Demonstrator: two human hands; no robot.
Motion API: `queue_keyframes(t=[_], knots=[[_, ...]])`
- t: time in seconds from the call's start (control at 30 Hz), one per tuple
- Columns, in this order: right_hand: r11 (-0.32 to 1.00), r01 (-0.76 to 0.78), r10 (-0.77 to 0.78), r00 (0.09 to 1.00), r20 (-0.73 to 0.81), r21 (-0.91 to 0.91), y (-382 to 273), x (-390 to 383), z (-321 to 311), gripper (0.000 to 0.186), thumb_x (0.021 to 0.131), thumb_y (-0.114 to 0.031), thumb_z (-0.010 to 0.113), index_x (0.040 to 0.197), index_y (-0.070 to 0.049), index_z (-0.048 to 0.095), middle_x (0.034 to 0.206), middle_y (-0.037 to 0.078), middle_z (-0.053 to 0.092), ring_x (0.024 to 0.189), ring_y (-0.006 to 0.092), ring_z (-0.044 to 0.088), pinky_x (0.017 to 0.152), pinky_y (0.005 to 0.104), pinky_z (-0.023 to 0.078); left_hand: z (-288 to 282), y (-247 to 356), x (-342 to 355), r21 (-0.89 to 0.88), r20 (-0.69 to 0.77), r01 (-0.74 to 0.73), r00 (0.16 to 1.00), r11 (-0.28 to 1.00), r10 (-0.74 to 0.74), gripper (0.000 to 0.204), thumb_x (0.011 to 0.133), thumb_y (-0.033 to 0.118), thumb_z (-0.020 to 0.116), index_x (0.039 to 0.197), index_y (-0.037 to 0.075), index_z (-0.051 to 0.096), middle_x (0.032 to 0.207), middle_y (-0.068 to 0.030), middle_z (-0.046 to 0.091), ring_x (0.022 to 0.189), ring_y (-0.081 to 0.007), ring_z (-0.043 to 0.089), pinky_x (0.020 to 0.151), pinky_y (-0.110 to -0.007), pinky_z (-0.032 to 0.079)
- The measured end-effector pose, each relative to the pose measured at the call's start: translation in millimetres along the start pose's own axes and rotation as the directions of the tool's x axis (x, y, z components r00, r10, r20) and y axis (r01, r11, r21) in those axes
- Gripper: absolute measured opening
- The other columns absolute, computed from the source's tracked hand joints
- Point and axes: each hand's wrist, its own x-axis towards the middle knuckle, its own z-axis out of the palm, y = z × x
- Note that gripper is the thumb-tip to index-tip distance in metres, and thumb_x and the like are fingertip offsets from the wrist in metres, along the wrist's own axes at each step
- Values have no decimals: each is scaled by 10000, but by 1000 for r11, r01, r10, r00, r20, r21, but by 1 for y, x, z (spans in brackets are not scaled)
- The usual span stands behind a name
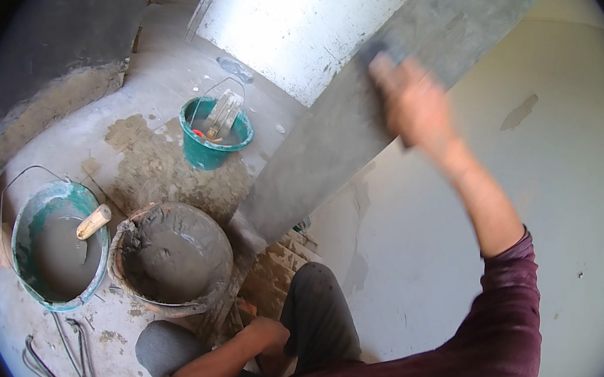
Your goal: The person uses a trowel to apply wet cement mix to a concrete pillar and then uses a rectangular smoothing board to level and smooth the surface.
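Note:
My right hand (418, 101) is closed round a dark, blurred plastering tool (377, 51) at the face of a grey plastered strip (320, 157). Motion smears the tool, so its exact kind does not show. The strip slants from the upper right down towards my knees, its coating smooth and damp-looking. My left hand (268, 336) is low between my knees, with its fingers mostly hidden. Left of my knees stands a wide tub of grey mortar (177, 256). A green bucket (18, 262) beside it holds murky water and a wooden-handled tool (94, 222).
A smaller green bucket (206, 158) farther off holds a trowel (223, 114) and liquid. Behind it lies a clear plastic bottle (235, 69). A speckled white panel (298, 19) adjoins the strip, with a pale wall (458, 242) on the right. Cables (68, 348) lie at lower left.

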Motion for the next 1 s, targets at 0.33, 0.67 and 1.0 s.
queue_keyframes(t=[0.33,0.67,1.0], knots=[[989,-145,144,989,17,13,41,39,-24,422,843,-37,540,1234,-169,630,1103,187,622,806,415,653,691,477,559,1,-10,12,-35,132,14,991,999,-9,266,733,155,634,929,6,735,987,-184,716,947,-340,696,776,-450,553],[977,-198,186,973,136,83,49,36,-22,390,846,-85,562,1234,-111,597,1122,218,623,833,385,674,670,452,567,-38,-14,-2,-288,-426,-158,904,945,21,277,926,242,577,1071,33,685,994,-157,700,911,-299,686,822,-401,525],[356,-208,580,814,-41,911,39,-2,-50,817,658,-11,721,1426,-82,452,837,118,505,759,307,593,646,361,511,-329,124,-39,45,-907,-703,-326,710,-266,654,996,553,397,1303,-22,440,1120,-104,527,960,-168,526,807,-323,452]])
